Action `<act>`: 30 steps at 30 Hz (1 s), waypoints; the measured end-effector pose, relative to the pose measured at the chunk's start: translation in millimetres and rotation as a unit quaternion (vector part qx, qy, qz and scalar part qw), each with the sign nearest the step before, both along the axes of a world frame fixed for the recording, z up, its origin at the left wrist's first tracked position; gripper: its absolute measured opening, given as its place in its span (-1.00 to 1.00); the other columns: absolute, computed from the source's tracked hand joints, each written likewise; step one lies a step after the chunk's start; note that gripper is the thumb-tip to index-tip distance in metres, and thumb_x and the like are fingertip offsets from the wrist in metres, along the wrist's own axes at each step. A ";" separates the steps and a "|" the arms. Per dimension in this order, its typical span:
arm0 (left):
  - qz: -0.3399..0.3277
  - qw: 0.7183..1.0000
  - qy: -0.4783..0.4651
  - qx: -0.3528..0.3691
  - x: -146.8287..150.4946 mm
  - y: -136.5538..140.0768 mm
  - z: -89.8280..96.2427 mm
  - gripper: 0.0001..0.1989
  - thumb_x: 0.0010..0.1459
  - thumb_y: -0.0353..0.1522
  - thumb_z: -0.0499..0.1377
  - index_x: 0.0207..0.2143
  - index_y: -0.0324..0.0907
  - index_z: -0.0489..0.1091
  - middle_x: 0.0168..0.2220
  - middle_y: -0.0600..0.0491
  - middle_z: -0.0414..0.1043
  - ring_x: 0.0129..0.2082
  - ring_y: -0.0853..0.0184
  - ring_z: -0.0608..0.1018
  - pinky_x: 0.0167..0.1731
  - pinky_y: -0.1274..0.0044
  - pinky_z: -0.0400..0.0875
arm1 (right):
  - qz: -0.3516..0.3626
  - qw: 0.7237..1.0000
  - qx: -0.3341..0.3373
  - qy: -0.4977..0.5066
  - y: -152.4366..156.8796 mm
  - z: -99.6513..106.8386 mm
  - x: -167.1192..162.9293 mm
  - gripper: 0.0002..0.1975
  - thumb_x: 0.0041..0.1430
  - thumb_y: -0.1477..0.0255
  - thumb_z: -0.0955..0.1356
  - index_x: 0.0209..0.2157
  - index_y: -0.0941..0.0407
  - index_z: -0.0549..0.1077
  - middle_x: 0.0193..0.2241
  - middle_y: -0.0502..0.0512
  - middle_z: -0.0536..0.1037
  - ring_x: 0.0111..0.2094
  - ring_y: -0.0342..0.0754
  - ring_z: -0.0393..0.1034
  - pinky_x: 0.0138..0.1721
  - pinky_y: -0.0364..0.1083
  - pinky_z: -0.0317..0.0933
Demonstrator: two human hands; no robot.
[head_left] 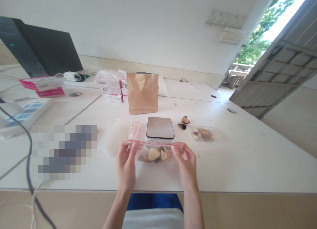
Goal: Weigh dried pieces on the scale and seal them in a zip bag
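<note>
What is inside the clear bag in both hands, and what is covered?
Inside the clear bag are pale and brownish pieces. They overlap, hiding whatever lies beneath; the left hand and right hand partly cover the bag's upper corners.

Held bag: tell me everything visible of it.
The bag is clear, thin and plastic-looking, with a red line along its top edge. Pale and brown pieces, seemingly dried, lie inside. The left hand and right hand hold its top, one near each end, spreading it wide on the near side of the scale. I can't tell whether it is sealed.
</note>
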State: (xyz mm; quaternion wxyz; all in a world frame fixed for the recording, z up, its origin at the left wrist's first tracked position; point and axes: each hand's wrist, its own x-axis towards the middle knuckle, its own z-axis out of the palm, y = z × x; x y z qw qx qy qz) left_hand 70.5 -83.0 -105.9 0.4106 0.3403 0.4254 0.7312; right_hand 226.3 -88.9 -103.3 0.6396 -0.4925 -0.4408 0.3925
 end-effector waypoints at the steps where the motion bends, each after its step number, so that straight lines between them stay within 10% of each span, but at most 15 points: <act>1: -0.011 1.000 -0.022 0.006 -0.5 -0.1 0.0 -0.80 0.08 -0.23 0.23 -0.43 -0.15 0.34 -0.47 0.17 0.40 -0.43 0.46 0.43 -0.35 0.67 0.31 | 0.015 1.000 0.008 0.006 -0.4 0.5 -1.8 -0.80 0.05 0.26 0.41 -0.38 0.10 0.50 -0.41 0.03 0.55 -0.28 -0.05 0.41 -0.15 -0.08 0.25; 12: -0.114 0.990 -0.075 -0.038 0.4 1.6 -6.5 -0.72 0.00 -0.23 0.31 -0.26 -0.20 0.48 -0.28 0.03 0.57 -0.25 0.33 0.54 -0.22 0.57 0.38 | 0.020 0.999 -0.017 0.044 4.8 -6.2 -12.9 -0.75 0.01 0.23 0.43 -0.33 0.10 0.55 -0.33 0.08 0.62 -0.24 -0.01 0.49 -0.14 -0.05 0.31; 25: -0.067 0.996 -0.040 -0.040 -2.3 -0.7 -5.8 -0.77 -0.03 -0.23 0.33 -0.36 -0.18 0.51 -0.40 0.12 0.56 -0.35 0.44 0.51 -0.31 0.67 0.35 | -0.013 0.999 0.040 0.017 2.9 -3.1 -16.0 -0.86 0.05 0.31 0.43 -0.43 0.09 0.56 -0.46 0.03 0.59 -0.36 -0.08 0.46 -0.25 -0.11 0.32; 30: -0.100 0.992 -0.074 0.017 -2.3 -2.0 -5.3 -0.74 -0.06 -0.21 0.34 -0.32 -0.13 0.51 -0.34 0.12 0.55 -0.28 0.40 0.53 -0.24 0.64 0.38 | 0.072 0.997 0.024 0.026 -0.4 2.8 -10.4 -0.83 0.09 0.28 0.40 -0.32 0.06 0.57 -0.20 0.10 0.61 -0.07 0.02 0.45 0.00 -0.01 0.27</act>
